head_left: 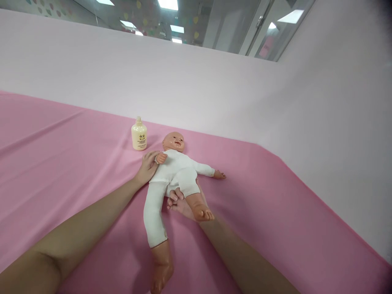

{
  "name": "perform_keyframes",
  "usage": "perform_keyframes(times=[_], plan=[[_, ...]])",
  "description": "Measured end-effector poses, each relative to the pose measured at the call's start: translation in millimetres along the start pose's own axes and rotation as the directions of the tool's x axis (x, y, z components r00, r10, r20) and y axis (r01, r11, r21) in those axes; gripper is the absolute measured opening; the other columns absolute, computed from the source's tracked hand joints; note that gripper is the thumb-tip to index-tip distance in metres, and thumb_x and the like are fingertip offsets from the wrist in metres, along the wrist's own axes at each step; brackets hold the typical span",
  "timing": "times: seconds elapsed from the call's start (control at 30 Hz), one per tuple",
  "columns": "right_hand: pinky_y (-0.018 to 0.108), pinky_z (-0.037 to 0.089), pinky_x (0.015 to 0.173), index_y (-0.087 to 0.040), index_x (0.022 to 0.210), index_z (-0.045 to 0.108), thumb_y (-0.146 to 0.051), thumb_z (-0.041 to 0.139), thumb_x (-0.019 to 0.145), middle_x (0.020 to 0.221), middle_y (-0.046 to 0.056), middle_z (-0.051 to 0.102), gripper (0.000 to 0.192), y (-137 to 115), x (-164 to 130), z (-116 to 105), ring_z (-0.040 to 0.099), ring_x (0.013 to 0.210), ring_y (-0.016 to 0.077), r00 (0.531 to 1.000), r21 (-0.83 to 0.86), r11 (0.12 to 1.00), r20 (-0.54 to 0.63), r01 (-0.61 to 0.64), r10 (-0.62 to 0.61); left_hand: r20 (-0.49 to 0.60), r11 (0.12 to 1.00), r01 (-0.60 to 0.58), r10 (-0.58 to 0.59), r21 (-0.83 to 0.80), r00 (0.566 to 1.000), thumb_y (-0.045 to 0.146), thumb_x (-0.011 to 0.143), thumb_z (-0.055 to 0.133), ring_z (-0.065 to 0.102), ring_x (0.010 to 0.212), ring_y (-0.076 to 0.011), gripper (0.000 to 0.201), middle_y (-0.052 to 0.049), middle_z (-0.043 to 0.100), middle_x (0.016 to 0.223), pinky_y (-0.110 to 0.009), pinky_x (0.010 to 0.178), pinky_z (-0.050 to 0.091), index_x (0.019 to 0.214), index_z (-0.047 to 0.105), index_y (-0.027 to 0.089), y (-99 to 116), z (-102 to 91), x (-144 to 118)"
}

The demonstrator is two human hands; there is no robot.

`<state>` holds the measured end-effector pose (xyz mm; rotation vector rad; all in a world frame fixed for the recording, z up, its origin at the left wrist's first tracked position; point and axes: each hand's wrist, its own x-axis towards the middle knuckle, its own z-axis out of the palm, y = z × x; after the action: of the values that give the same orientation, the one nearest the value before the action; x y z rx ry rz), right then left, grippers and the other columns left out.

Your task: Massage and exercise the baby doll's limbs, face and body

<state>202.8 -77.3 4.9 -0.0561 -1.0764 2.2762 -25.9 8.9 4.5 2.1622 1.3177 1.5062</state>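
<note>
- My left hand (149, 166) lies against the doll (174, 171) at its upper arm and shoulder, fingers spread loosely around the sleeve; it cups the arm, yet I cannot tell whether it truly grips.
- My right hand (180, 204) sits under the doll's bent leg, fingers curled up around the thigh just above the bare calf, holding that leg lifted off the cloth.
- My two hands are apart, one at the doll's shoulder and one at its leg, with the doll's trunk between them.
- The doll lies on its back in the middle of the pink sheet (61, 163), head away from me, dressed in a white bodysuit with long sleeves and legs.
- Its other leg stretches straight toward me, the bare foot near the lower edge of my view; its far arm is flung out to the side, flat on the sheet.
- A cream-coloured bottle (139, 134) stands upright just beside the doll's head, on my left, not touching it.
- A pale wall (214, 94) rises behind the sheet.
</note>
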Motion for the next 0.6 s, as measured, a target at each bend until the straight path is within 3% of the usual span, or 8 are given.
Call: perform_keyframes(times=[0.1,0.27,0.47,0.6], plan=[[0.04,0.049,0.085,-0.02,0.074,0.054,-0.095,0.035,0.078,0.082,0.003,0.051,0.077,4,-2,-2,0.059,0.085,0.0215,0.996,0.084,0.995,0.072,-0.055,0.049,-0.067,0.998,0.059,-0.061,-0.033,0.996,0.033,0.095,0.049,0.054,0.121,-0.0263,0.033,-0.01,0.065,0.127,-0.049,0.111,0.038,0.124,0.06,0.022,-4,2.1,2],[0.041,0.052,0.086,-0.018,0.079,0.055,-0.088,0.047,0.079,0.084,0.006,0.056,0.071,8,-6,4,0.063,0.09,0.0245,0.963,0.059,0.994,0.262,-0.087,0.069,-0.109,0.957,0.223,-0.246,-0.187,0.963,0.037,0.091,0.053,0.057,0.118,-0.0266,0.042,-0.013,0.063,0.129,-0.047,0.105,0.045,0.128,0.055,0.018,-6,3.7,6],[0.047,0.053,0.086,-0.019,0.084,0.059,-0.088,0.051,0.078,0.08,0.005,0.059,0.07,5,-7,10,0.064,0.08,0.023,0.928,-0.091,0.986,0.336,-0.139,0.162,-0.139,0.884,0.312,-0.377,-0.349,0.916,0.047,0.094,0.049,0.062,0.104,-0.0232,0.035,-0.009,0.069,0.11,-0.04,0.097,0.05,0.111,0.059,0.019,-1,3.0,9],[0.05,0.053,0.082,-0.019,0.082,0.062,-0.087,0.056,0.074,0.08,0.008,0.063,0.07,5,-7,10,0.063,0.077,0.0249,0.918,-0.132,0.975,0.336,-0.177,0.211,-0.154,0.872,0.323,-0.4,-0.367,0.904,0.052,0.096,0.044,0.062,0.108,-0.0226,0.039,-0.01,0.068,0.113,-0.038,0.099,0.049,0.108,0.06,0.019,-1,2.3,9]])
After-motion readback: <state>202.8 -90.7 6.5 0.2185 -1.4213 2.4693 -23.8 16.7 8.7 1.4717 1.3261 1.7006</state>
